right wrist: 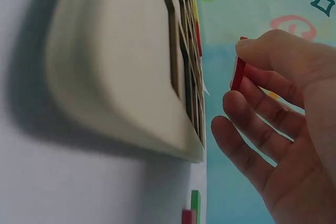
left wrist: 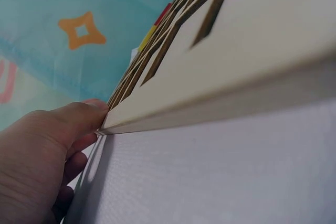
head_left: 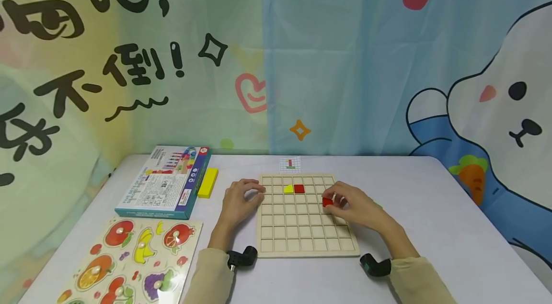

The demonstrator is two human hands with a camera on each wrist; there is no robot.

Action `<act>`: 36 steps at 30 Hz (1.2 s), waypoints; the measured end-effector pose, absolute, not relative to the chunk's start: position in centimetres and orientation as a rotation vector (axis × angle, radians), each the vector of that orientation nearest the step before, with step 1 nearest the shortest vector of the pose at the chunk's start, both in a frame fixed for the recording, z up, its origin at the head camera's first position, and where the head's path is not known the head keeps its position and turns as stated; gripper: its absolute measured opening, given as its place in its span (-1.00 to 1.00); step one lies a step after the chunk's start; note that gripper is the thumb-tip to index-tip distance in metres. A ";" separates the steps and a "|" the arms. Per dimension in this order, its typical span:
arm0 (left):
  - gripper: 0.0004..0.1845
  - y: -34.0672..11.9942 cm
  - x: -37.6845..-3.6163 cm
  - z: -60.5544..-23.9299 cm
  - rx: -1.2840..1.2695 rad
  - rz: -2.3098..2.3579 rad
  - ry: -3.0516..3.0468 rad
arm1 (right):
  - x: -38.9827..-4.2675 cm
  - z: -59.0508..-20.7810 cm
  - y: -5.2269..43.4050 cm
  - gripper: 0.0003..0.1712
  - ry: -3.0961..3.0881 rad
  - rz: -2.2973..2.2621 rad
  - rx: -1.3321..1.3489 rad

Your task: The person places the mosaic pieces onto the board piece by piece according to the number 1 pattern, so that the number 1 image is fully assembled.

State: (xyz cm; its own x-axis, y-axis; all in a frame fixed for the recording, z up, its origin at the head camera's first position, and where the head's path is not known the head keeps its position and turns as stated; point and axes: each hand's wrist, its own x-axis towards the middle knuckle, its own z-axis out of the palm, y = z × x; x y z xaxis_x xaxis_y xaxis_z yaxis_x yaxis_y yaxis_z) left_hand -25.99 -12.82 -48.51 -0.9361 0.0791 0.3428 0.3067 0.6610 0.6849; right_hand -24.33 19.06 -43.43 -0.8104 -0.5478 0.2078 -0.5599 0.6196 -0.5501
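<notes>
Pale grey, the worktop [head_left: 431, 227] carries everything here. At its near left corner lies a fruit puzzle board [head_left: 133, 261] with knobbed pieces, and behind that a printed box [head_left: 166, 182] with a yellow block [head_left: 208, 182] lying just beside its right edge.

Next comes the left hand [head_left: 241, 198], which rests at the left edge of the wooden grid board [head_left: 302, 234]; the left wrist view shows its thumb pressed against the board's edge, with the fingers loosely curled below (they grip nothing that can be seen).

On the grid, in the second row from the far edge, a yellow piece [head_left: 288, 189] and a red tile [head_left: 299, 188] sit side by side, touching. A small pattern card [head_left: 290, 164] lies just beyond the board's far edge.

Further right, the right hand [head_left: 353, 206] hovers over the board's right side, pinching a second red square piece [head_left: 327, 202] between thumb and fingertips; the right wrist view shows this piece [right wrist: 238, 74] held on edge, clear of the board. Small green and red bits [right wrist: 192, 211] lie on the worktop near that hand.
</notes>
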 end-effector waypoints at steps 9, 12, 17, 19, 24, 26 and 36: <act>-0.87 -12.7 -26.0 -48.6 -0.324 -1.148 -2.581 | -24.8 -43.7 17.6 -0.72 -2.851 0.981 0.932; -0.87 -12.7 -26.1 -48.6 -0.326 -1.155 -2.581 | -24.9 -43.7 17.2 -0.72 -2.875 0.975 0.933; -0.86 -12.7 -26.0 -48.5 -0.329 -1.148 -2.583 | -25.1 -43.7 16.8 -0.73 -2.913 0.940 0.926; -0.86 -12.7 -26.0 -48.5 -0.333 -1.132 -2.578 | -25.1 -43.7 16.8 -0.73 -2.920 0.929 0.934; -0.86 -12.7 -25.9 -48.5 -0.343 -1.115 -2.569 | -25.3 -43.2 16.5 -0.73 -2.914 0.920 0.989; -0.85 -12.7 -25.9 -48.5 -0.342 -1.117 -2.569 | -25.4 -42.9 16.3 -0.73 -2.904 0.926 1.010; -0.86 -12.5 -25.9 -48.3 -0.336 -1.129 -2.573 | -26.1 -42.9 14.4 -0.72 -2.973 0.904 0.956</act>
